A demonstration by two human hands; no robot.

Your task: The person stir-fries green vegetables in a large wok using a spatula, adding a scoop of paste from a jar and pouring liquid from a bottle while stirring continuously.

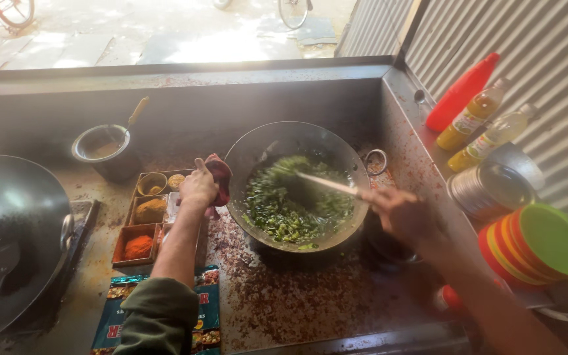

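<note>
A round metal wok (pixel 345 160) full of chopped green vegetables (pixel 277 204) sits in the middle of a stained steel counter. My left hand (pixel 198 187) grips a dark red cloth (pixel 221 177) wrapped on the wok's left handle. My right hand (pixel 405 213) holds a long metal spatula (pixel 327 185) whose blade reaches into the greens. The wok's right ring handle (pixel 376 162) is bare.
A tray of spice boxes (pixel 146 220) lies left of my arm, a steel pot with a spoon (pixel 103 150) behind it. A large dark wok (pixel 11 217) sits far left. Bottles (pixel 478 121), steel plates (pixel 491 190) and stacked coloured plates (pixel 537 243) line the right. Packets (pixel 205 309) lie near.
</note>
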